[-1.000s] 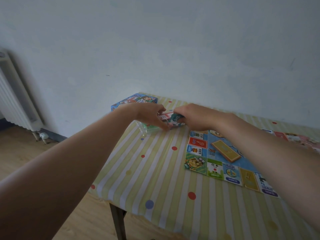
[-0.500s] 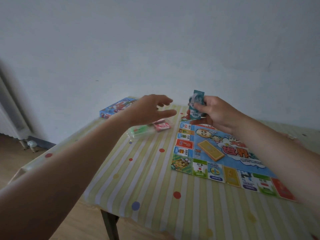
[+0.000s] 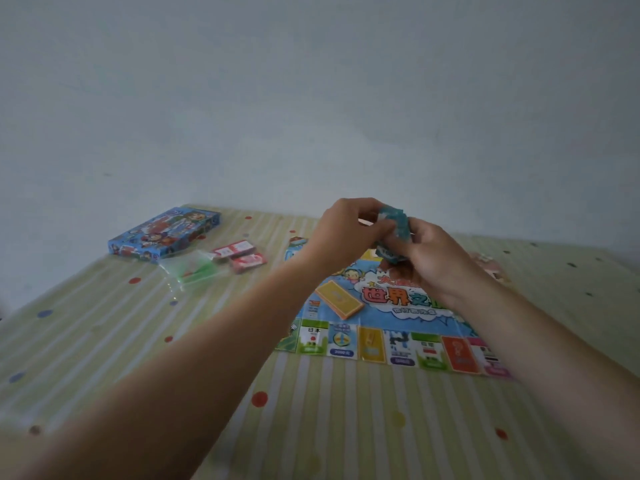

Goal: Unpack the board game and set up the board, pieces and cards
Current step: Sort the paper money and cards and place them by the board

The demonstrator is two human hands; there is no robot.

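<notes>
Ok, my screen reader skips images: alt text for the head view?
The left hand and right hand hold a teal bundle above the game board on a striped table. A blue box, red packs and a clear bag sit further left.

Shiny plastic and printed paper.
Tablecloth (image 3: 329, 427) looks smooth and slick; game board (image 3: 398, 320) a glossy printed sheet; the bag (image 3: 187, 268) clear plastic; the wall (image 3: 311, 98) matt.

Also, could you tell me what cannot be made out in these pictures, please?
Head view, the only one:
1. Teal bundle of paper notes: print blurred, covered by the left hand and right hand gripping it.
2. Blue paper game board: far part hidden behind both hands.
3. Clear plastic bag: green contents too blurred to identify.
4. Pale pink items: blurred, partly behind the right wrist.
</notes>
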